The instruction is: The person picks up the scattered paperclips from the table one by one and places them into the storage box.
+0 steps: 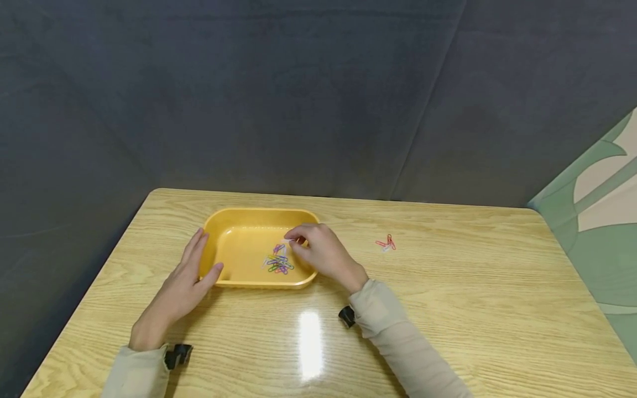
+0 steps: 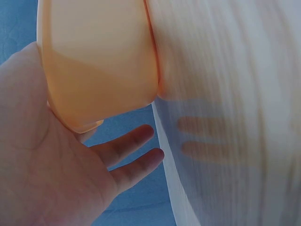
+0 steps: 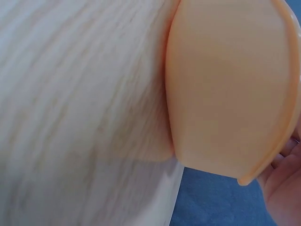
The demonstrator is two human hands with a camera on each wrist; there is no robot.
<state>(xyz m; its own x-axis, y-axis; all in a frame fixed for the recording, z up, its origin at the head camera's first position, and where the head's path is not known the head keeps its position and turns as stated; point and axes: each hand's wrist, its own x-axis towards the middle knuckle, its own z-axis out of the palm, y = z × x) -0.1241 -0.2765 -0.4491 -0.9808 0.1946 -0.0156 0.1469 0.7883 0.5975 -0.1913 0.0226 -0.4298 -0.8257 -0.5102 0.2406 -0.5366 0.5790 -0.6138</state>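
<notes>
A yellow plastic tray [image 1: 239, 284] stands on the wooden table, with a small pile of coloured paper clips [image 1: 280, 264] inside. My left hand [image 1: 181, 284] lies against the tray's left end, fingers stretched along the outside and thumb at the near rim. In the left wrist view, two fingers of the left hand [image 2: 70, 150] extend straight beside the tray wall. Over the tray's right part, my right hand [image 1: 325, 254] pinches a white paper clip [image 1: 287, 240] between thumb and fingertips. Only a piece of the right hand [image 3: 287, 188] shows beyond the rim in the right wrist view.
Right of the tray, red paper clips [image 1: 390, 241] and a white paper clip [image 1: 386, 249] lie on the table [image 1: 473, 287]. A dark cloth [image 1: 298, 110] hangs behind the far edge. Green patterned fabric [image 1: 592, 221] borders the right side.
</notes>
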